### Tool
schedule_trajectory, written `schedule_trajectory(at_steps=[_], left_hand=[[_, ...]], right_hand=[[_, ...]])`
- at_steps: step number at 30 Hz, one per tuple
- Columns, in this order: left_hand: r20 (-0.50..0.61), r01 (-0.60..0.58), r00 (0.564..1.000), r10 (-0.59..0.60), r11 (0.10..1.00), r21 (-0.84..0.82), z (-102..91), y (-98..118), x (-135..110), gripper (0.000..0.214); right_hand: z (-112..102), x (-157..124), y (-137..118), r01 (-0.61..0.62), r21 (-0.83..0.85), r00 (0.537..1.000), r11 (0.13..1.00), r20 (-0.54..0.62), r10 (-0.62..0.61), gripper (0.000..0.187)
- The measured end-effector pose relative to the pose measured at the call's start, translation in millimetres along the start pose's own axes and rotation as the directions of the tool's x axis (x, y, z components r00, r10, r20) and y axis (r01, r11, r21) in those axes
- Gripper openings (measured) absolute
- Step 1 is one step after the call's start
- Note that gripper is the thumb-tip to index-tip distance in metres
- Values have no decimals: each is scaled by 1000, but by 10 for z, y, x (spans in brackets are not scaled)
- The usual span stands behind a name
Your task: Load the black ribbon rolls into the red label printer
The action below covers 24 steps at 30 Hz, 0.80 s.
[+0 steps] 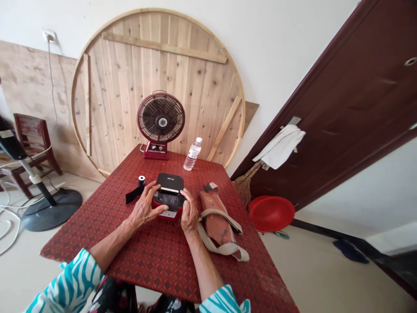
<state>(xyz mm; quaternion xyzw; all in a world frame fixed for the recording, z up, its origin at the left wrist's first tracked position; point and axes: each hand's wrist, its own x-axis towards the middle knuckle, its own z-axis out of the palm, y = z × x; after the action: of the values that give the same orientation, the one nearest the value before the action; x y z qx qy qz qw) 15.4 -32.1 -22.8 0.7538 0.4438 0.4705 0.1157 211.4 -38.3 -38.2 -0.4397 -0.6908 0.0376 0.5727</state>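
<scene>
A small black and red portable printer (167, 202) sits on the patterned red table, its black lid (170, 182) raised at the back. My left hand (146, 205) grips the printer's left side, its thumb reaching across the front part of the opening. On the opposite side, my right hand (189, 211) is curled against the right edge, fingers near the lid's hinge. Just left of the printer, a small paper roll (141, 179) stands beside a black strip (134, 194). The inside of the printer is partly covered by my fingers.
A brown bag with a pale strap (219, 221) lies to the right. Farther back on the table (143, 256) stand a red fan (161, 118) and a clear water bottle (193, 155). A red basin (272, 213) and a broom (245, 186) are beyond the right edge.
</scene>
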Motion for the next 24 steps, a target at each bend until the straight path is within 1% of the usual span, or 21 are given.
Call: schedule_trajectory(at_steps=[2,3,7,10,14,17,19,21,24], left_hand=[[-30,44,998,-47,995,-94,5,-2,-14,71],[-28,80,996,-85,986,-144,0,1,-17,72],[89,255,967,-239,914,-314,-39,16,-13,73],[125,305,952,-278,880,-364,-35,-5,-2,78],[143,294,956,-258,863,-410,9,-90,41,87],[194,255,963,-189,873,-415,0,-131,96,82],[222,198,967,-124,915,-351,-36,-131,136,74],[233,134,969,-76,961,-241,-79,-113,171,64],[238,90,969,-61,989,-115,-123,-75,214,56]], right_hand=[[13,-1,-17,-31,48,999,998,-15,32,41],[14,5,-26,-39,67,999,997,-21,41,41],[5,33,-39,-36,99,999,994,-17,38,39],[1,36,-20,-5,73,1000,997,-16,6,38],[-11,23,6,34,3,999,999,-40,-34,38],[-32,21,13,76,-55,996,996,-39,-78,37],[-44,25,18,100,-87,994,991,-31,-103,37],[-48,32,25,124,-112,991,986,-31,-128,37],[-47,45,32,150,-142,987,978,-35,-156,36]])
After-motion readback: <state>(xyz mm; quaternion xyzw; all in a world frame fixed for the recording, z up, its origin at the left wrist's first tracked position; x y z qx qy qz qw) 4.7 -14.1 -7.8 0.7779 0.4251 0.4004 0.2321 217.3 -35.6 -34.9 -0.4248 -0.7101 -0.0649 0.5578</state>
